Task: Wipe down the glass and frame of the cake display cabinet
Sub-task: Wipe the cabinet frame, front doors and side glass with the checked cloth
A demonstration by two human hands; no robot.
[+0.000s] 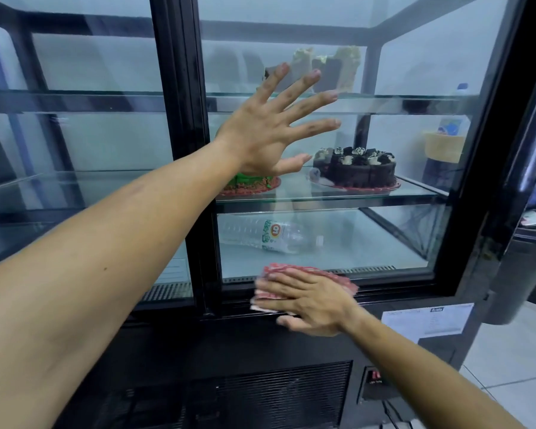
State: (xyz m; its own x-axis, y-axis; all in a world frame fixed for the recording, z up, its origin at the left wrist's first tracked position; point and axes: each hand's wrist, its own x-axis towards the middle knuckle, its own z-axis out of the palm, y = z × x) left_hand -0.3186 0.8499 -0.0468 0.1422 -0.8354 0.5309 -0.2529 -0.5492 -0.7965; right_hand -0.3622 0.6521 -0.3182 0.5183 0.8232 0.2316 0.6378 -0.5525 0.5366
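Note:
The cake display cabinet fills the view, with a black frame (180,125) and a right glass door (415,72). My left hand (270,128) lies flat against that glass, fingers spread wide. Lower down, my right hand (310,301) presses a folded red-and-white cloth (294,270) flat onto the door's black bottom rail (399,286); the fingers lie straight over the cloth. Most of the cloth is hidden under the hand.
Inside, a chocolate cake (356,168) and a green cake (248,182) sit on the middle glass shelf, cake slices (328,69) on the top shelf, and a water bottle (273,235) lies on the floor. A vent grille (276,394) and a paper label (427,320) are below.

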